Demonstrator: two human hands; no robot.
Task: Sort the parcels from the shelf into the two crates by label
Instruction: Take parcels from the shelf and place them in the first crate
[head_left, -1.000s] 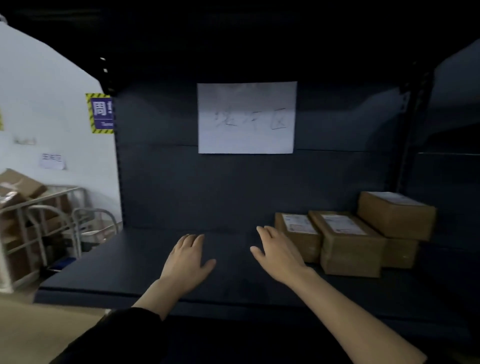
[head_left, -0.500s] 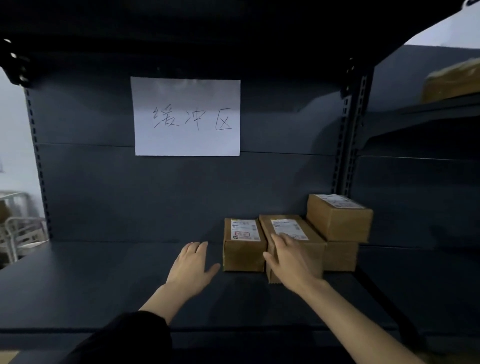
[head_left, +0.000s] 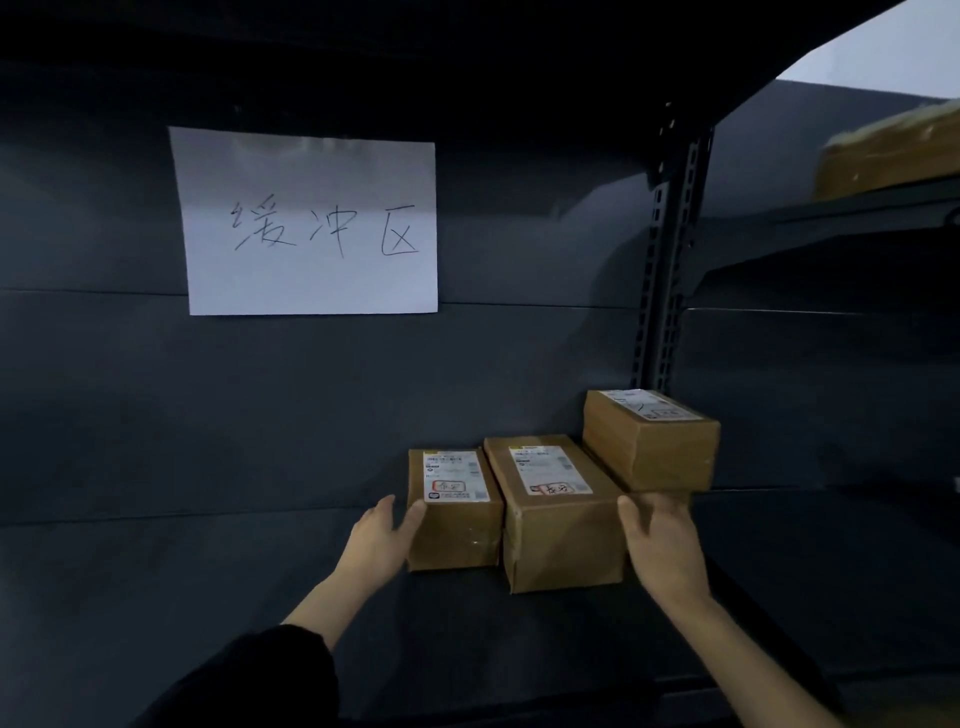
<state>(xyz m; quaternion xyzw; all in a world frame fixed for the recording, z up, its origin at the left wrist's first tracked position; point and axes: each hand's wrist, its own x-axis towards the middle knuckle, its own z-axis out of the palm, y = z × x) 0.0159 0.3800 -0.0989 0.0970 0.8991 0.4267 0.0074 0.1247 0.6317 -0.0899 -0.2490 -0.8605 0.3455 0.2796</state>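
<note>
— What does the head camera catch on the dark shelf (head_left: 208, 597)?

— Four brown cardboard parcels grouped at its right end, below a white paper sign (head_left: 306, 221) with handwritten characters fixed to the back panel. The left parcel (head_left: 452, 512) and the middle parcel (head_left: 558, 514) sit side by side, touching, each with a white shipping label on top. A third parcel (head_left: 649, 441) is stacked on a lower parcel (head_left: 675, 498) just right of them, mostly hidden.

— And the hands?

— The left hand (head_left: 382, 540), fingers spread open, presses its thumb and palm against the left side of the left parcel. The right hand (head_left: 662, 545), also open, is at the right side of the middle parcel, thumb at its upper corner; whether the palm touches the cardboard cannot be told. Neither hand has closed around anything.

— Anything else?

— Another brown package (head_left: 893, 150) lies on a higher shelf at far right, blurred
</note>
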